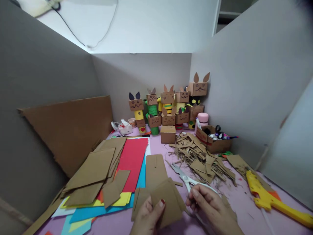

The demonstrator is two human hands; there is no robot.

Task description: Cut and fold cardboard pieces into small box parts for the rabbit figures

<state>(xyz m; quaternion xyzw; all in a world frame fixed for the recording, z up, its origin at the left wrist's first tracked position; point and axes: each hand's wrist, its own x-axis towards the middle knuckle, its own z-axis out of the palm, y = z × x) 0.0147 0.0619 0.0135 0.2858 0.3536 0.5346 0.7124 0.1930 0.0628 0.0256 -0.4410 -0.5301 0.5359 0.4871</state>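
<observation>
In the head view my left hand grips a small stack of square cardboard pieces, its thumb with a dark red nail pressed on the top one. My right hand is closed at the white handles of the scissors; the handles are partly covered by the hand. The scissors' blades are parted and point away to the upper left. Just beyond the stack, a longer cardboard piece with a slit lies on the pink tabletop.
Cardboard sheets lie over coloured paper at left. Cardboard scraps are heaped at right, beside a box of supplies. A yellow glue gun lies far right. Cardboard animal figures stand at the back, between grey partitions.
</observation>
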